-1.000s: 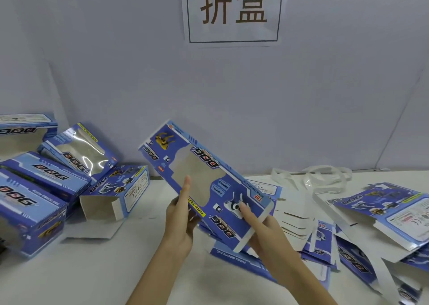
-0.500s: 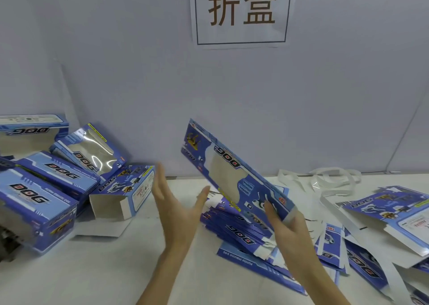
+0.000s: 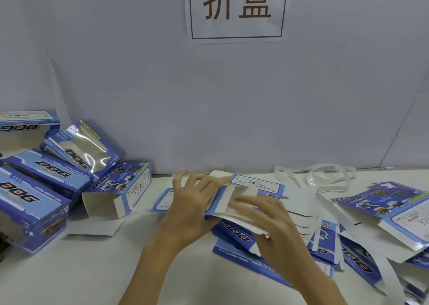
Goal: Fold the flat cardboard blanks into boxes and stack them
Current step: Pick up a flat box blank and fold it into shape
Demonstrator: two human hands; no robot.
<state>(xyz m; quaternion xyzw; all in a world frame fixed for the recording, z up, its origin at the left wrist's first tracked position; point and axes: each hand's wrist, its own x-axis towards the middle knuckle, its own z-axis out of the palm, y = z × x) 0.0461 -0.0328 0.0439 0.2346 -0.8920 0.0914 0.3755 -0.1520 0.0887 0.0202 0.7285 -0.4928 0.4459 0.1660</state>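
A: While both hands work over the middle of the white table, where is the blank itself?

B: The cardboard blank is between them, low over the pile of flat blanks, its white inside turned up and a blue label panel showing at the far edge.

A: What is the left hand doing?

B: Fingers fairly straight and fanned, it lies against the blank's left end. I cannot tell whether the thumb hooks under the card.

A: And the right hand?

B: It lies over the blank's near right part, fingers long and only slightly bent, pressing on the white flap. Whether anything is pinched beneath, I cannot tell.

A: The finished ones?

B: Folded boxes are heaped at the left, and one open-ended box lies on its side just beside them. More loose blanks are scattered on the right, with white strips behind them near the wall. A paper sign hangs above.
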